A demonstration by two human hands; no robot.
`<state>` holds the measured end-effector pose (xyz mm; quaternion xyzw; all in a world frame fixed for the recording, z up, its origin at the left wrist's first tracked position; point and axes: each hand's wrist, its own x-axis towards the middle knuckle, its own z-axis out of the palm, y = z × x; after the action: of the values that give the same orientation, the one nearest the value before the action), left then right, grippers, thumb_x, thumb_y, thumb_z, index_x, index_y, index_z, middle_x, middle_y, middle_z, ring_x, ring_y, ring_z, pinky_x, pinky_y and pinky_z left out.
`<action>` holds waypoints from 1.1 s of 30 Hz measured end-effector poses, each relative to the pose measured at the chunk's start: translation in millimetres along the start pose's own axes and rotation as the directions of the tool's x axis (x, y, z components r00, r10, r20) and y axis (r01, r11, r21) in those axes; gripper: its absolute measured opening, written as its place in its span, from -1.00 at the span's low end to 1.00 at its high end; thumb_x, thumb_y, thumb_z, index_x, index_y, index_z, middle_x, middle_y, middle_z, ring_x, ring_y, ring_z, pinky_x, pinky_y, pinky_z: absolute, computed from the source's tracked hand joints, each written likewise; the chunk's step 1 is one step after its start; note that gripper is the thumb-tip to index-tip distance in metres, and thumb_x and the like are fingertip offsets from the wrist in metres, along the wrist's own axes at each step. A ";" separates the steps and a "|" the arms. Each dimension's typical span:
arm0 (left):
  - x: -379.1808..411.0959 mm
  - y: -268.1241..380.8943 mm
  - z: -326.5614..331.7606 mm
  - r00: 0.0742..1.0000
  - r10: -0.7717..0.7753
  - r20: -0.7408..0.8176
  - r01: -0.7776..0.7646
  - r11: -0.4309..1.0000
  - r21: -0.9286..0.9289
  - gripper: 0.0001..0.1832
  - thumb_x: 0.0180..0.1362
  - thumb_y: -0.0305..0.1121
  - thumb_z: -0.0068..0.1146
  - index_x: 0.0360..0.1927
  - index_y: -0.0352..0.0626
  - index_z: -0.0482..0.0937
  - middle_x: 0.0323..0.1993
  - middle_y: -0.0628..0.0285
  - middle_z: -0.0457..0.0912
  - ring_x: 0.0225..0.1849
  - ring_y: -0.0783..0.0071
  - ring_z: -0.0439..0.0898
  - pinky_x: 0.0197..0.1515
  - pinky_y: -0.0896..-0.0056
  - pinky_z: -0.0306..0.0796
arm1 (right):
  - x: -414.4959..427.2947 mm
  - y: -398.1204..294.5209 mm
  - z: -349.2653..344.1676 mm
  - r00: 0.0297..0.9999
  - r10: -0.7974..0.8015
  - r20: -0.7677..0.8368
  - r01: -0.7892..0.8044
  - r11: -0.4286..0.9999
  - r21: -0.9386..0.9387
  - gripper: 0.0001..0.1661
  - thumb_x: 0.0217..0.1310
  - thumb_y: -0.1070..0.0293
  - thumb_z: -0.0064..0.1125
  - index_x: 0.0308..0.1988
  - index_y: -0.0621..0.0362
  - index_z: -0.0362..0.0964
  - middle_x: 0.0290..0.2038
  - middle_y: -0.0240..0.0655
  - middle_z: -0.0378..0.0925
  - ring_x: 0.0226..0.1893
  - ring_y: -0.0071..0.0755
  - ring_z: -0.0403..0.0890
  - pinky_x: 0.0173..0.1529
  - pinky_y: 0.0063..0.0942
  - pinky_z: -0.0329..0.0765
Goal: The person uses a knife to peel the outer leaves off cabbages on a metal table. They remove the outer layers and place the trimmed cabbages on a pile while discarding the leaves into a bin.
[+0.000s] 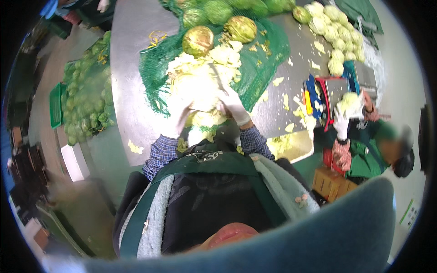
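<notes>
Glare washes out a pale cabbage (201, 90) between my hands, so its outline is hard to read. My left hand (178, 114), in a white glove, grips the cabbage's left side. In my white-gloved right hand (236, 106) is what looks like a knife (215, 73); its dark, narrow blade points away from me along the cabbage's right side. Stripped cabbage leaves (223, 56) are heaped just beyond. Two untrimmed, browned cabbages (198, 41) (240, 29) sit behind that heap on a green mesh sack (263, 71).
The steel table (128, 68) carries more green cabbages (218, 12) and piled trimmed ones (338, 34). A co-worker (368, 146) at right holds a cabbage (350, 102). A bin of scraps (290, 146) stands at the near edge. Sacked cabbages (88, 95) and a green crate (56, 105) lie left.
</notes>
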<state>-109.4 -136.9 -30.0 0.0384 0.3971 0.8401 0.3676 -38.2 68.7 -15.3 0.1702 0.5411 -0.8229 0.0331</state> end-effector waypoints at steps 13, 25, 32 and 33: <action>46.3 -62.3 67.3 0.994 0.003 0.110 -0.060 0.849 0.525 0.13 0.05 -0.24 0.42 0.47 -0.40 -0.19 0.43 -0.11 0.04 0.47 0.20 0.08 0.46 0.29 0.02 | -38.2 35.1 -89.3 0.973 -0.102 -0.206 0.127 0.985 0.116 -0.39 0.50 -0.02 -0.17 0.24 0.25 0.22 0.01 -0.26 0.50 -0.17 -0.46 0.55 -0.18 -0.51 0.52; -52.9 154.7 -140.9 0.610 0.407 -0.680 -0.321 0.912 0.258 -0.70 0.21 -0.18 0.02 -0.04 -0.04 0.57 -0.24 0.30 0.55 -0.32 0.52 0.50 -0.29 0.51 0.45 | 14.5 62.3 -123.4 0.828 -0.044 -0.558 0.311 0.865 0.393 -0.59 0.39 0.01 -0.14 -0.02 0.07 0.38 -0.46 -0.42 0.42 -0.65 -0.56 0.30 -0.65 -0.61 0.27; -160.8 146.8 -550.9 0.110 0.100 -0.989 -0.313 0.948 0.061 -0.13 0.21 0.09 0.13 0.45 -0.15 0.10 0.45 -0.20 0.04 0.36 -0.10 0.25 0.21 -0.08 0.40 | 60.9 70.9 -56.1 0.341 0.020 -0.940 0.357 0.922 0.150 -0.58 0.31 0.09 -0.12 -0.02 0.15 0.41 -0.40 -0.38 0.46 -0.64 -0.55 0.27 -0.61 -0.57 0.24; -154.5 136.1 -584.2 0.092 0.009 -0.996 -0.318 0.948 -0.021 -0.15 0.19 0.12 0.15 0.43 -0.10 0.15 0.44 -0.11 0.09 0.38 -0.11 0.20 0.21 -0.16 0.34 | 64.1 72.5 -47.1 0.333 0.018 -0.943 0.316 0.940 0.129 -0.57 0.31 0.09 -0.12 -0.02 0.15 0.41 -0.39 -0.38 0.46 -0.62 -0.54 0.27 -0.59 -0.55 0.23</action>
<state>-285.2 -666.7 -298.4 -0.5284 0.4320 0.7259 -0.0852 -69.6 89.6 -116.1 0.5605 0.3490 -0.6460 -0.3831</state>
